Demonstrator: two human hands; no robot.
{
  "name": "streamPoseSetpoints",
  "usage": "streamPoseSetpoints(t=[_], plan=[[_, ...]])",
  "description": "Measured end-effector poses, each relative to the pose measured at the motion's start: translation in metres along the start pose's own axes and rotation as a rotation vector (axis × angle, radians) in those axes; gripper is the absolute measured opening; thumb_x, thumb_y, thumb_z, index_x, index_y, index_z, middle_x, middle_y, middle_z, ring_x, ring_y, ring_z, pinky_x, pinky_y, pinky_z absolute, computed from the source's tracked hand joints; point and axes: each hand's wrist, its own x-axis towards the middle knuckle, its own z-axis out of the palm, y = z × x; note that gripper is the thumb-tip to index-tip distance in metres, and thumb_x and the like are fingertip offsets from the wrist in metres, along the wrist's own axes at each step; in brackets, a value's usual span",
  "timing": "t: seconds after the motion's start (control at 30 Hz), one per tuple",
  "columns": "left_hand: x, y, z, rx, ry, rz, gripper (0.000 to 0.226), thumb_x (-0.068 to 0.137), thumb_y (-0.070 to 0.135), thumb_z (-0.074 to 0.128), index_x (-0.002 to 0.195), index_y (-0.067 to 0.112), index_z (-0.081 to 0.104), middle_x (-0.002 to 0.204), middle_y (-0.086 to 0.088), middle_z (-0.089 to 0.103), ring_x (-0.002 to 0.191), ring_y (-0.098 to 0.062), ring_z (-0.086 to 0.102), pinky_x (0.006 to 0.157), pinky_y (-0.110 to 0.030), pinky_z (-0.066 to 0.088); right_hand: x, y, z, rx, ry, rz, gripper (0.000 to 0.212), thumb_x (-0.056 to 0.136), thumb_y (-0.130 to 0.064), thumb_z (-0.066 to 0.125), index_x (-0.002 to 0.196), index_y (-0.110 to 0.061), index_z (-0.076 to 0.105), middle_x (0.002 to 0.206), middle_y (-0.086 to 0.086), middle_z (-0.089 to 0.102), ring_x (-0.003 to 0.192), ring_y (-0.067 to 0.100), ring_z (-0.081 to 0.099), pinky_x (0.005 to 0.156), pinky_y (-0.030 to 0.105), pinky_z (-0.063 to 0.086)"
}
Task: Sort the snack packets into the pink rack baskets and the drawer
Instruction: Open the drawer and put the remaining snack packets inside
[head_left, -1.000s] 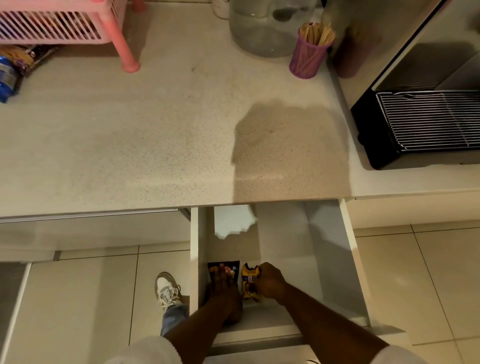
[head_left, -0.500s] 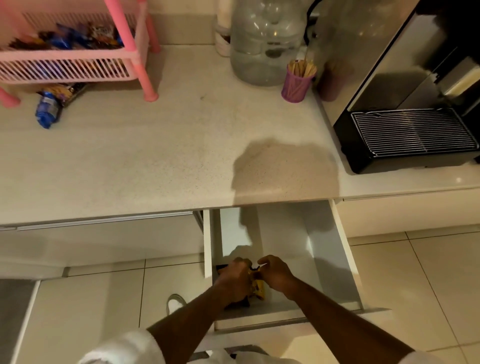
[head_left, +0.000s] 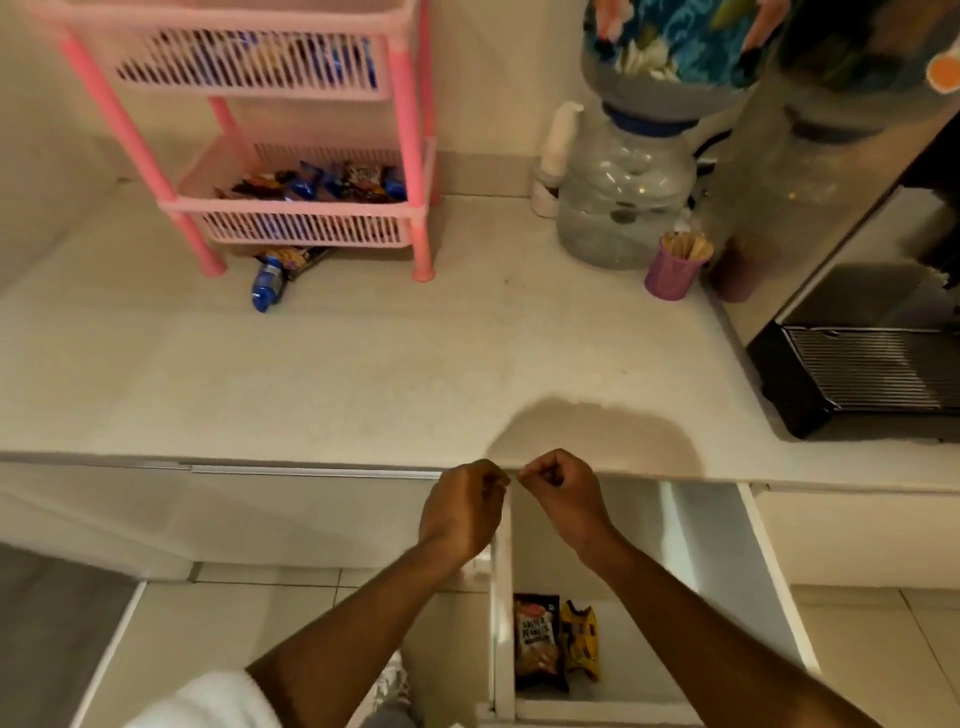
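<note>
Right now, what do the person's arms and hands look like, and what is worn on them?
Both forearms are bare down to the left hand and right hand. No rings, watch or gloves show. A white sleeve ends above the left elbow; the right arm's sleeve is out of frame.

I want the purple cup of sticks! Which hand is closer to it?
Right. The right hand is below-left of the purple cup, at the counter's front edge; the left hand is farther left.
</note>
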Motion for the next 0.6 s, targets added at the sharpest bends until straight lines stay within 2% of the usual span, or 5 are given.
streamPoseSetpoints(t=[0.13,0.27,0.4,0.5,0.6], plan=[[0.029,-0.023,-0.061,-0.091,0.110,-0.030,0.020,0.093,0.018,0.055,0.095,0.025,0.073,0.086,0.009,0.074,0.073,-0.008,0.069,0.074,-0.031,0.058,0.031,-0.057,0.047,0.020,-0.039,-0.068,0.008,0.086,-0.016,0.077,0.083,-0.018,0.070,0.083,0.000,0.073,0.077,0.019,0.068,0.074,0.036,0.056],[0.070,-0.062,-0.131,-0.124,0.262,-0.084,0.024,0.091,0.016,0.052,0.088,0.029,0.072,0.076,0.012,0.073,0.071,-0.005,0.068,0.072,-0.028,0.056,0.067,-0.109,0.107,-0.008,-0.088,-0.130,0.007,0.088,-0.020,0.075,0.087,-0.024,0.069,0.083,-0.003,0.071,0.080,0.021,0.068,0.074,0.038,0.056],[0.118,-0.106,-0.205,-0.030,0.404,-0.084,0.023,0.090,0.016,0.053,0.086,0.029,0.072,0.081,0.013,0.069,0.075,-0.010,0.065,0.066,-0.023,0.047,0.113,-0.154,0.175,-0.093,-0.143,-0.201,0.015,0.087,-0.025,0.073,0.102,-0.025,0.070,0.096,-0.007,0.070,0.089,0.013,0.068,0.080,0.030,0.055],[0.156,-0.145,-0.255,0.071,0.436,-0.048,0.021,0.090,0.012,0.056,0.095,0.019,0.074,0.095,0.000,0.071,0.089,-0.020,0.064,0.077,-0.029,0.050,0.153,-0.181,0.228,-0.198,-0.199,-0.268,0.029,0.087,-0.027,0.074,0.116,-0.026,0.067,0.109,-0.005,0.067,0.097,0.013,0.066,0.087,0.030,0.054],[0.189,-0.187,-0.288,0.200,0.406,-0.083,0.023,0.091,0.014,0.057,0.109,0.017,0.071,0.110,-0.010,0.065,0.104,-0.028,0.058,0.087,-0.036,0.048,0.194,-0.196,0.281,-0.349,-0.221,-0.304,0.043,0.088,-0.032,0.074,0.128,-0.030,0.061,0.125,0.001,0.059,0.112,0.017,0.061,0.098,0.034,0.051]])
